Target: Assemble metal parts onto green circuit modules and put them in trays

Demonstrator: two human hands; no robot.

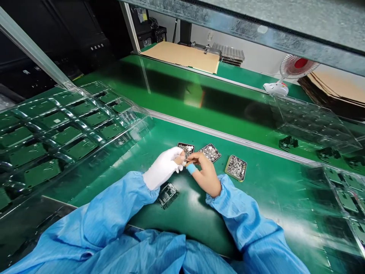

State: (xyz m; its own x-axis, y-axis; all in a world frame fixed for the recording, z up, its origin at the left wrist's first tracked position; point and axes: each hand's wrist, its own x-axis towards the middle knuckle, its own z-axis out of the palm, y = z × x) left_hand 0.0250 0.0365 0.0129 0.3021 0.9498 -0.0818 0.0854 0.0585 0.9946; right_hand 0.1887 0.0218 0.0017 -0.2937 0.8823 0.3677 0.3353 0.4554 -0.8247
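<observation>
My left hand (pixel 167 164) wears a white glove with bare fingertips. Its thumb and fingers are pinched together over the bench, close to the tips of my right hand (pixel 205 173). Blue tape (pixel 191 168) wraps a digit of that bare right hand, which is also pinched. Whatever sits between the fingertips is too small to make out. Just beyond the hands lie a tray of small metal parts (pixel 188 147) and a second such tray (pixel 211 152). A third parts tray (pixel 236 167) rests to the right. Below my left wrist lies a dark circuit board assembly (pixel 168 195).
Clear plastic trays holding green boards (pixel 80 146) are stacked at left; another tray of boards (pixel 346 196) is at right. A metal rail (pixel 216 132) crosses the bench. Black parts (pixel 288 142), a small fan (pixel 296 68) and cardboard sheets (pixel 339 87) are beyond it. A shelf beam (pixel 242 32) hangs overhead.
</observation>
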